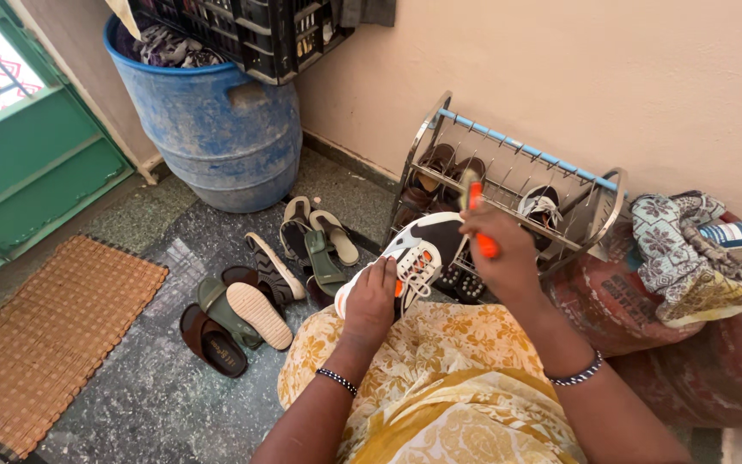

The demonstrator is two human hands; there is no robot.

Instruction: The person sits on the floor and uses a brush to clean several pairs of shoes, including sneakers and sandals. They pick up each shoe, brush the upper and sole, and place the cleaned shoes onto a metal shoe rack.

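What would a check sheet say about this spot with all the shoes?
Surface: speckled stone floor, woven mat at left.
Job's things: white sneaker with orange patches on the lap; orange-handled brush raised over it.
Clutter: sandals and slippers scattered on the floor; patterned cloth, blue bottle.
Grips: left hand holds the sneaker; right hand holds the brush.
Cables: nothing seen.
Surroundings: metal shoe rack, blue drum, black crate, green door.
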